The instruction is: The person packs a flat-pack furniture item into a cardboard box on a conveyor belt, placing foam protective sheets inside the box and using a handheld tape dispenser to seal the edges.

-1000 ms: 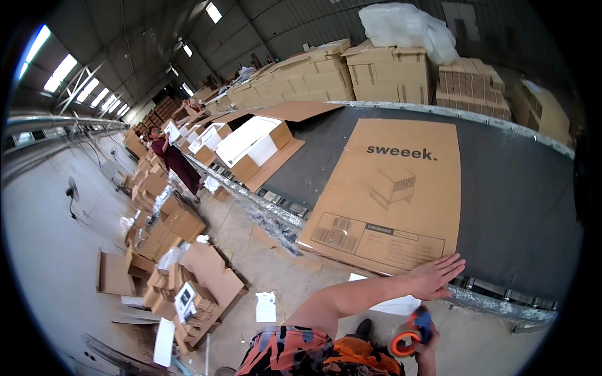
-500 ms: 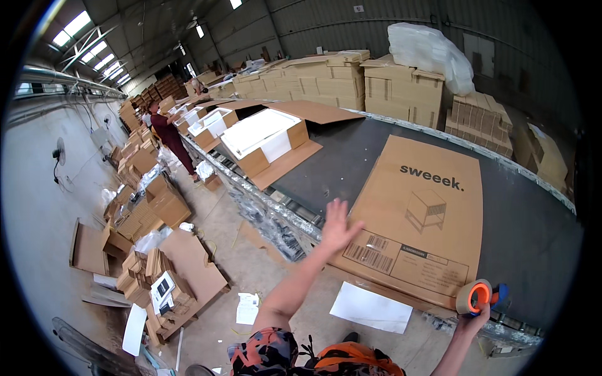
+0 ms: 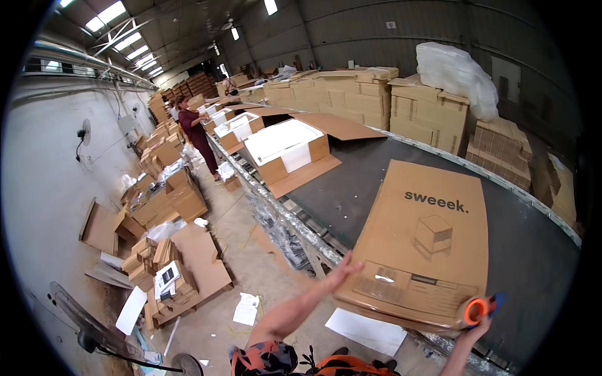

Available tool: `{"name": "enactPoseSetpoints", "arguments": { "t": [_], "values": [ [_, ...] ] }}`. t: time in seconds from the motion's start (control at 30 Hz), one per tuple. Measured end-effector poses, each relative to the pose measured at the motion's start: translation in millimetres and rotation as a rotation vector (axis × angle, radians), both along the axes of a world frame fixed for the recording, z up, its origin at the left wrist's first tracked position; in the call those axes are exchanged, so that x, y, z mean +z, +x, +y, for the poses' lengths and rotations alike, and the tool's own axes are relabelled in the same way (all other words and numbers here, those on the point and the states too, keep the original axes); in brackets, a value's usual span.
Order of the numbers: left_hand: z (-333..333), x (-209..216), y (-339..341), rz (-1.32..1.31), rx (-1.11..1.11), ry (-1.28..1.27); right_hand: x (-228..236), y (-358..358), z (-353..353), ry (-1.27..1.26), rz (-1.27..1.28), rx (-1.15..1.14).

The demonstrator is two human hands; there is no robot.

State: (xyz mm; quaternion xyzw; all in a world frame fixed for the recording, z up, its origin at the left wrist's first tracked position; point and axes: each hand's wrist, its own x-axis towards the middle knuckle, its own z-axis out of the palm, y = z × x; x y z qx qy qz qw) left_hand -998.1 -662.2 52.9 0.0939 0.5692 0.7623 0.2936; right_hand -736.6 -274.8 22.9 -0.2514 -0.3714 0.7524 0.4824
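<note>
A large flat cardboard box (image 3: 401, 219), printed with a furniture drawing and a label, lies on the dark conveyor belt in front of me. My left hand (image 3: 343, 271) is at its near left corner, thumb over the top edge and fingers along the side, somewhat blurred. At the near right corner, my right hand (image 3: 475, 331) is closed around a tape dispenser (image 3: 478, 311) with a roll of brown tape, an orange hub and blue parts. The dispenser is against the box corner. Clear tape glints near the label.
An open carton (image 3: 285, 147) with white contents stands farther up the conveyor belt (image 3: 338, 200). A person in dark red (image 3: 195, 128) works beyond it. Stacked cartons (image 3: 433, 113) line the far side. A white sheet (image 3: 367, 331), cardboard piles (image 3: 179, 276) and a fan (image 3: 88, 338) are to the near side.
My left hand has moved from above the box's left edge down to its near left corner. The box's near side shows more. My right hand keeps the tape dispenser at the right corner.
</note>
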Motion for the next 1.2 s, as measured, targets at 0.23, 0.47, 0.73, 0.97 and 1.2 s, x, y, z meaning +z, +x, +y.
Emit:
{"name": "enactPoseSetpoints", "arguments": {
  "t": [0.23,0.47,0.73,0.97,1.2],
  "values": [
    [217,-57,252,0.551,0.133,-0.364,38,-125,283,0.236,-0.126,-0.003],
    [194,49,248,0.65,-1.126,-0.235,117,-158,41,0.328,-0.146,0.564],
    [40,-21,152,0.133,0.153,-0.303,104,-190,-27,0.283,-0.402,0.564],
    [19,-41,19,0.189,0.439,-0.249,72,-186,-6,0.099,-0.04,0.543],
    [60,-72,-29,0.41,0.204,-0.304,62,18,-48,1.161,-0.952,-0.382]
  ]
}}
